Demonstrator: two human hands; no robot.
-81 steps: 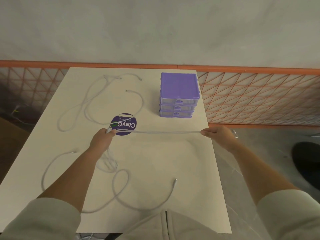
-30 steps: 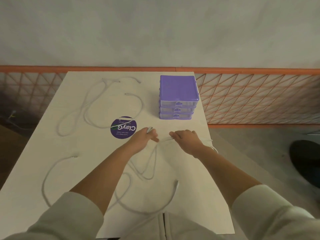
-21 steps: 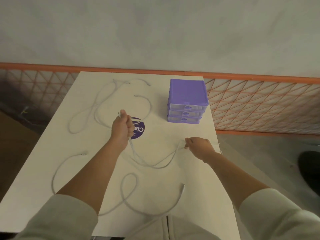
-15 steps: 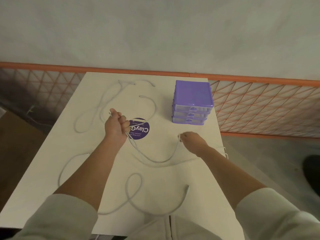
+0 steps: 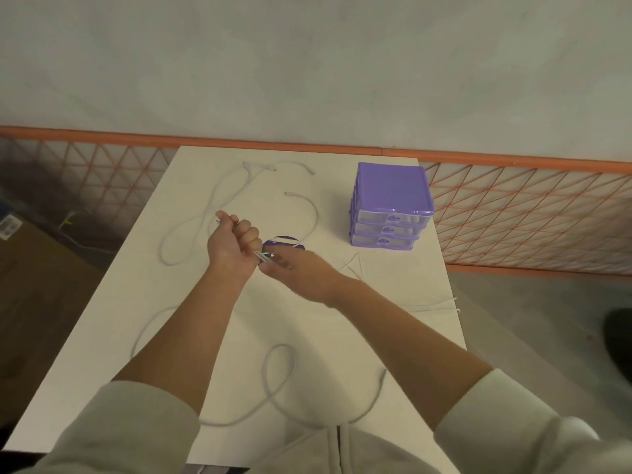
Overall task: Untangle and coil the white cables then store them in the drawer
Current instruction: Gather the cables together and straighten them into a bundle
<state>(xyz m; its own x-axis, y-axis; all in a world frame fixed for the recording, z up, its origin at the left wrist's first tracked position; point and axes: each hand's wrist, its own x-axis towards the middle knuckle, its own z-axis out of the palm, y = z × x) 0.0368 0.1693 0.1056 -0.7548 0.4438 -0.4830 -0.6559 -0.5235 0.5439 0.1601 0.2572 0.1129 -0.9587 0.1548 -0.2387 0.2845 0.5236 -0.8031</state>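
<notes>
Right hand [image 5: 301,271], formerly apart at the table's right side, now meets the left hand [image 5: 236,246], bringing the held white cable [image 5: 262,257] together.

Grey wall [image 5: 307,63], orange mesh fence [image 5: 530,213], white table [image 5: 136,302]

One drawer unit [image 5: 391,206], three drawers; one round sticker [image 5: 284,246]; two hands.

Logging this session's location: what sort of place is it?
Probably a staged workshop or test space: bare white rectangular table, orange mesh barrier, plain grey wall, concrete floor.
</notes>
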